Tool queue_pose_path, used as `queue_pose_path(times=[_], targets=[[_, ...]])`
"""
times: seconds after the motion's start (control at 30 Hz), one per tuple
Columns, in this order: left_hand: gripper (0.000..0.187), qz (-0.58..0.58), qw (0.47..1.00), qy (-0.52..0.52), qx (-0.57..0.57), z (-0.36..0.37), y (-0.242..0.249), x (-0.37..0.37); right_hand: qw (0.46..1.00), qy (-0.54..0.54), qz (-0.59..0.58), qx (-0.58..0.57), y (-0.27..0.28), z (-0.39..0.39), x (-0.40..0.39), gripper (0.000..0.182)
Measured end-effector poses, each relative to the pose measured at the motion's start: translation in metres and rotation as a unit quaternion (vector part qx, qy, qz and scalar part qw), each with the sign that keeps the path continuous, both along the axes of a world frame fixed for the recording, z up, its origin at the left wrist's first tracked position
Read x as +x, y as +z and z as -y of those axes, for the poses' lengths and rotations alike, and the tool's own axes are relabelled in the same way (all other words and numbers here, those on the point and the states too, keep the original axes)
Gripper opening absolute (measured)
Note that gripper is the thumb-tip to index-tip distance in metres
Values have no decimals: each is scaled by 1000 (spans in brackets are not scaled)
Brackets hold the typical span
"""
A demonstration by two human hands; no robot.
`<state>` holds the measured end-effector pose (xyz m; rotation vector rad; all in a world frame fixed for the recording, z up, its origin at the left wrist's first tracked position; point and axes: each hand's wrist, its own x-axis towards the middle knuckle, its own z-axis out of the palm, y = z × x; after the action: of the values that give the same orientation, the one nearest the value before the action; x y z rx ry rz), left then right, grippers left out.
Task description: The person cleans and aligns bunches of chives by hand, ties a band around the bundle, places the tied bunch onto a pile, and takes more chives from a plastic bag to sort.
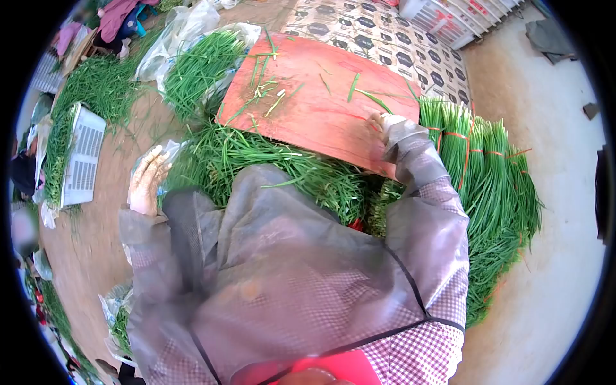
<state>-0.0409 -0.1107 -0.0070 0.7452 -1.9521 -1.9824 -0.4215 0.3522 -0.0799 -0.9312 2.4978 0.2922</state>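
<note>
My left hand (149, 179) is raised at the left, fingers stretched out and nothing in it, close to a clear plastic bag and a heap of loose green chives (256, 151). Over the right end of a red board (314, 96), my right hand (380, 127) has its fingers curled together. A small reddish bit shows at those fingers, too small to name. Loose chive leaves (354, 86) and trimmings lie on the board. Just right of the right hand stand chive bundles (457, 141) tied with orange bands.
More chives (205, 67) lie in an open plastic bag behind the board. A white crate (83, 154) stands at the left, another crate (452, 19) at the back right. Patterned sheeting (366, 38) covers the floor behind. Part of another person (122, 22) shows at upper left.
</note>
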Motion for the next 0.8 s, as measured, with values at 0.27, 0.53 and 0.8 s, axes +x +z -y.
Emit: queue_pose_path(times=[0.27, 0.53, 0.8], targets=[[50, -18, 999, 42, 19, 48, 3, 58, 924, -57, 149, -346, 12, 69, -2, 27], [46, -1, 984, 147, 95, 62, -42, 125, 913, 232, 151, -300, -61, 170, 149, 62], [48, 82, 970, 181, 139, 79, -95, 176, 973, 144, -63, -172, -137, 189, 155, 69]])
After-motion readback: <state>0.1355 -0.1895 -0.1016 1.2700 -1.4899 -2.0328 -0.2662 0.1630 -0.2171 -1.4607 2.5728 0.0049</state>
